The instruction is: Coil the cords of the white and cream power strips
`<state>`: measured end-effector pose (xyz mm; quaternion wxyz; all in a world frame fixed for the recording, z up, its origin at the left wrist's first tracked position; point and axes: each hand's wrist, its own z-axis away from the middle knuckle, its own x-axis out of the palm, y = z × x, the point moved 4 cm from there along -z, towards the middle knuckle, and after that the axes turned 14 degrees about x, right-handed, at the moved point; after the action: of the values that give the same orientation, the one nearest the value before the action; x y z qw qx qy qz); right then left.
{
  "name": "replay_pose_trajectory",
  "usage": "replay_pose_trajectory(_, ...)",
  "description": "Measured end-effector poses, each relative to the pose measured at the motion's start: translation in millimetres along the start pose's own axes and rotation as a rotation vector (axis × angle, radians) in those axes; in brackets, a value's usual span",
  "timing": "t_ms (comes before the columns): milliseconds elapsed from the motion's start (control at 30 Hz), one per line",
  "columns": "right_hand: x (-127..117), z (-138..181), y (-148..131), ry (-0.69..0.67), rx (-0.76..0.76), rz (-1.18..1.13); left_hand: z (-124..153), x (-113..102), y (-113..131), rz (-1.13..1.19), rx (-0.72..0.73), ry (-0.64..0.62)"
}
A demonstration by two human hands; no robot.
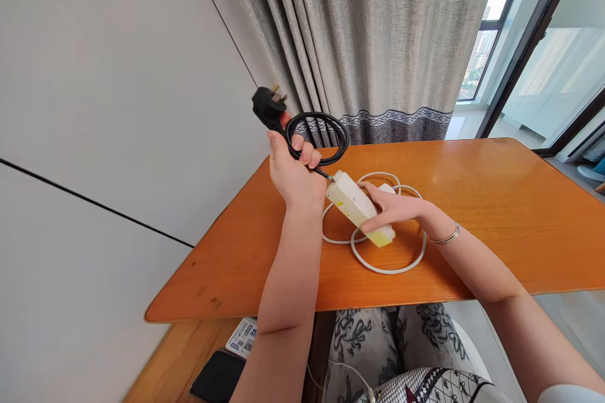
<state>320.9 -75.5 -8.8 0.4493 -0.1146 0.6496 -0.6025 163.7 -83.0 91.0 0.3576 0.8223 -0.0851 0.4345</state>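
Observation:
My left hand (297,160) is closed round a coiled black power cord (344,138), and the cord's black plug (268,107) sticks up above the thumb with its metal prongs to the right. From this hand the cord runs down into the end of a white power strip (350,196) with yellowish patches. My right hand (390,204) grips the strip's body, thumb on the near side and fingers behind it. The strip is tilted above the table. Behind and beneath it a white cable (390,272) lies in loops, with a white block (387,189) partly hidden by my right hand.
The orange-brown wooden table (496,214) reaches to a grey curtain (392,38) at the back and a pale wall (94,101) on the left. Below its near edge are a black flat object (218,378) and a white printed box (242,337). A window stands at right.

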Motion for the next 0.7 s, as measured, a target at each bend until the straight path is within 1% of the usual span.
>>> replay_pose_trajectory(67,-6.4,8.1,-4.5,0.037,-0.022,0.071,-8.5,-4.7,-2.3,-0.03,0.036,0.018)
replay_pose_trajectory(100,-10.4,12.4,-6.8,0.043,-0.036,0.066,-12.9,-7.4,-3.9,-0.065,0.055,0.012)
replay_pose_trajectory(200,-27.1,26.5,-14.8,0.065,-0.133,-0.058,-24.0,-14.9,-11.7,-0.174,0.078,-0.016)
replay_pose_trajectory(267,-38.3,35.2,-20.1,0.055,-0.21,-0.181,-27.1,-17.2,-19.0,-0.201,0.055,-0.033)
replay_pose_trajectory(300,-41.9,38.8,-22.6,0.023,-0.24,-0.246,-27.0,-17.1,-23.1,-0.2,0.029,-0.044)
replay_pose_trajectory(367,-44.8,44.1,-28.0,-0.049,-0.286,-0.355,-24.4,-15.4,-31.5,-0.198,-0.038,-0.074)
replay_pose_trajectory(400,-45.3,45.9,-31.0,-0.046,-0.306,-0.388,-22.3,-14.2,-35.5,-0.202,-0.075,-0.092)
replay_pose_trajectory(433,-45.8,47.1,-34.0,-0.001,-0.324,-0.403,-20.1,-13.0,-39.1,-0.207,-0.108,-0.109)
replay_pose_trajectory(467,-46.4,47.9,-36.7,0.08,-0.333,-0.403,-17.8,-11.9,-42.3,-0.209,-0.138,-0.123)
replay_pose_trajectory(567,-50.2,47.5,-39.6,0.392,-0.299,-0.396,-10.0,-8.3,-50.7,-0.195,-0.239,-0.186)
replay_pose_trajectory(700,-63.8,41.1,-28.5,0.719,-0.298,-0.459,10.1,-1.9,-63.2,-0.162,-0.444,-0.32)
